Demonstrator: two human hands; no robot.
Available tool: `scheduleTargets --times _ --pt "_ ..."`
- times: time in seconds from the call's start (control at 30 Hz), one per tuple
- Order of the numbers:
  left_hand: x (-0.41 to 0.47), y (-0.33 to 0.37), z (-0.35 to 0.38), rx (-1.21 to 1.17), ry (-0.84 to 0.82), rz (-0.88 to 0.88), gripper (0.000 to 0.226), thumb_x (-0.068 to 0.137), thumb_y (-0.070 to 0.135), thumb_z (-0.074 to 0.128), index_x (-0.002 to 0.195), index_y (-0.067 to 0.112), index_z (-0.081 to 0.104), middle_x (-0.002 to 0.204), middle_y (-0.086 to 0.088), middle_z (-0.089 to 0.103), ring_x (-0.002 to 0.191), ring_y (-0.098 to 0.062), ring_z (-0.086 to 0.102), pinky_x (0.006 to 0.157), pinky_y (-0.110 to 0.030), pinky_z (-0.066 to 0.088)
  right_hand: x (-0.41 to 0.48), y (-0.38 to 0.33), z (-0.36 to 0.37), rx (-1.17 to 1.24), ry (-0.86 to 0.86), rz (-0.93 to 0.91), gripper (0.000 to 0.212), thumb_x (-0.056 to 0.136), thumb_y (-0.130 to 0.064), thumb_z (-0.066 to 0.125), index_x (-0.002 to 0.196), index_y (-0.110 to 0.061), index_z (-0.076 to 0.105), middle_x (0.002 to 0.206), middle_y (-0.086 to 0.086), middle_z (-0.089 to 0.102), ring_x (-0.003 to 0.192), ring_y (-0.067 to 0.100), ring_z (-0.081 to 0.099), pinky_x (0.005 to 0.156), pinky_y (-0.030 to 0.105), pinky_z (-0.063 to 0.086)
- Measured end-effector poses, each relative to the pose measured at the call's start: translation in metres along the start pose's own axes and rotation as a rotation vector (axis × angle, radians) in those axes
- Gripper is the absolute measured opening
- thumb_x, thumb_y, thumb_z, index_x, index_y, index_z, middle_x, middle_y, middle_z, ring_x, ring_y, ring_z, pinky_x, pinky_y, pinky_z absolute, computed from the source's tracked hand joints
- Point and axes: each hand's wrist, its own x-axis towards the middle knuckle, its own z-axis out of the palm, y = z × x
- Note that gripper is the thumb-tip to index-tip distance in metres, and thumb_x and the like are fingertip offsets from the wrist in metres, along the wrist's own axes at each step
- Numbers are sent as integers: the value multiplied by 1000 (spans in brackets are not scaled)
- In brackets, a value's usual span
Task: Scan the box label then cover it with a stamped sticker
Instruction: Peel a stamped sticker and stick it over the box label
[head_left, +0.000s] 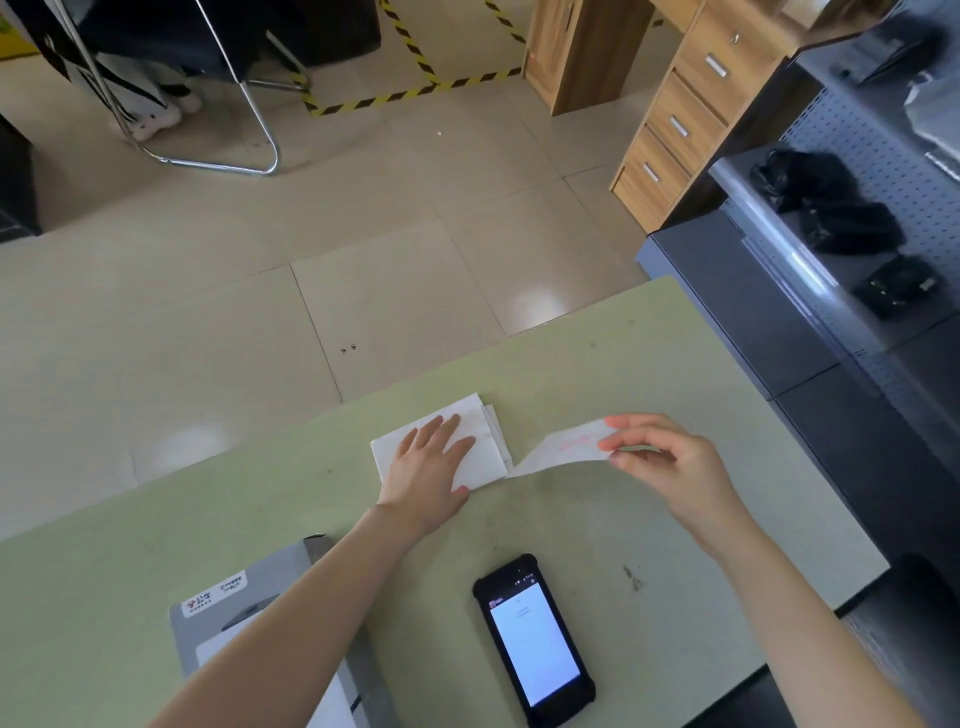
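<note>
A folded stack of white sticker sheets (480, 415) lies near the far edge of the pale green table (649, 364). My left hand (431, 467) presses flat on it, fingers spread. My right hand (660, 457) pinches the free end of a white sticker (566, 447) with a faint red stamp, lifted off the table and still joined to the stack at its left end. A black handheld scanner (535, 639) with a lit screen lies face up near me. A grey box (270, 613) with white labels sits at the lower left, partly under my left forearm.
Dark grey metal shelving (810, 312) with black bags stands to the right. A wooden drawer unit (675, 124) is beyond it. A chrome chair frame (218, 161) and yellow-black floor tape lie on the tiled floor past the table's far edge.
</note>
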Motion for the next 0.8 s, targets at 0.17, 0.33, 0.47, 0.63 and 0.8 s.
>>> scheduleTargets --times 0.17,0.33,0.47,0.63,0.8 --pt "-36 37 -34 -659 383 -111 22 94 25 59 113 21 69 119 6 65 106 -1 57 85 -14 42 -13 -15 25 -140 -39 -101 24 76 6 69 78 -17 76 106 -3 69 105 6 62 93 19 47" --pt "-95 58 -62 -1026 315 -25 20 89 35 64 108 30 71 110 17 70 102 3 64 87 -19 52 -37 -47 74 -139 -79 -280 25 76 3 71 80 -21 76 102 -10 71 99 2 65 90 21 49" --pt "-147 41 -63 -1156 380 -150 22 87 28 70 109 32 69 108 12 73 105 0 66 92 -29 55 -70 -70 120 25 -83 -267 42 85 9 54 100 -28 69 106 -12 71 97 10 68 84 30 54" --pt "-221 16 -58 -1245 525 -193 26 89 22 69 113 32 66 112 12 73 103 -3 69 85 -17 54 -129 -90 182 293 -114 -283 52 88 6 53 123 -33 52 128 -17 55 104 19 68 89 38 55" --pt "-299 0 -45 -1301 655 -204 24 90 17 67 110 30 68 108 12 75 101 -8 71 86 -22 56 -193 -104 231 378 -106 -277 60 82 -6 69 127 -38 45 133 -15 48 98 16 70 80 27 58"
